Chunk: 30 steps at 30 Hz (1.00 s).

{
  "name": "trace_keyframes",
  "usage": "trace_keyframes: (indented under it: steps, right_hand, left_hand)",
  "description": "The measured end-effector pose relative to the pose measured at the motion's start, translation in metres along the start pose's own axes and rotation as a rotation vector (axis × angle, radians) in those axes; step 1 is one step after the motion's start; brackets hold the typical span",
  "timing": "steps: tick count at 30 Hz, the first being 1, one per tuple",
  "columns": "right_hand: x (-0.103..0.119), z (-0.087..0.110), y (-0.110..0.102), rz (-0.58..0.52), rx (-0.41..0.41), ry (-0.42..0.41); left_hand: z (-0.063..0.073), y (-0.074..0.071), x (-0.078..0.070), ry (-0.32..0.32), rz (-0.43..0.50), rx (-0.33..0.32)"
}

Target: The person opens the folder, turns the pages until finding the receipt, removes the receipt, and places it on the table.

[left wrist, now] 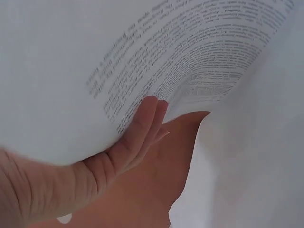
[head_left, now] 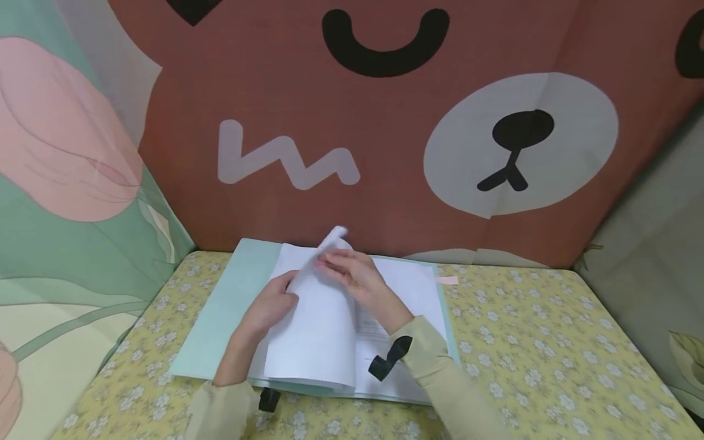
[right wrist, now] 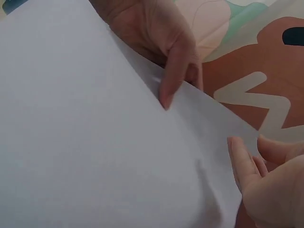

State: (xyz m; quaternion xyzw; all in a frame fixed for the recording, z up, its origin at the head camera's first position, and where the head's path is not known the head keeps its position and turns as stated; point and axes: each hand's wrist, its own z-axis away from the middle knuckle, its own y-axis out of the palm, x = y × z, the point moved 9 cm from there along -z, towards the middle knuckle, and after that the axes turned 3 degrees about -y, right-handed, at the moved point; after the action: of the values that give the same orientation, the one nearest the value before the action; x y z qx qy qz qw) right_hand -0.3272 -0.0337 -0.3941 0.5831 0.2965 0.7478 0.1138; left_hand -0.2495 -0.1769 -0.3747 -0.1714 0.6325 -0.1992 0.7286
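Observation:
A light-green folder (head_left: pixel 220 311) lies spread on the table with white printed sheets in it. A raised white page (head_left: pixel 313 342) curls over its middle, and its top corner stands up. My left hand (head_left: pixel 272 308) pinches the page's left edge. In the right wrist view the left thumb (right wrist: pixel 173 78) lies over the page (right wrist: pixel 95 133), and the left wrist view shows the fingers (left wrist: pixel 137 130) against its printed side. My right hand (head_left: pixel 360 278) is at the upper part of the page, its fingers (right wrist: pixel 241 164) extended, close to the paper's edge with the thumb apart from them.
The table has a yellow floral cloth (head_left: pixel 528 342). A pink tab (head_left: pixel 448 280) sticks out at the folder's right edge. A brown backdrop with a bear drawing (head_left: pixel 385 183) rises right behind the table, with a green and pink hanging (head_left: pixel 66 183) at the left. Black straps (head_left: pixel 390 357) hang at the wrists.

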Motion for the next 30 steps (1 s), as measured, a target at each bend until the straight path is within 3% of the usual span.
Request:
trace_keyframes:
  steps: [7, 13, 17, 23, 30]
  right_hand:
    - [0.047, 0.021, -0.032, 0.084, 0.021, -0.118]
    - [0.071, 0.036, -0.07, 0.138, -0.009, -0.174]
    - [0.079, 0.04, -0.099, 0.193, -0.083, -0.186]
    - [0.08, 0.041, -0.146, 0.279, -0.238, -0.173]
    - [0.079, 0.044, -0.18, 0.382, -0.348, -0.181]
  left_hand:
    - [-0.001, -0.002, 0.007, -0.016, -0.037, 0.006]
    - [-0.003, -0.008, 0.014, -0.062, -0.075, -0.003]
    - [-0.004, -0.011, 0.017, -0.086, -0.117, -0.012]
    - [-0.005, -0.011, 0.015, -0.061, -0.174, -0.013]
    - [-0.012, -0.012, 0.023, -0.061, -0.248, -0.022]
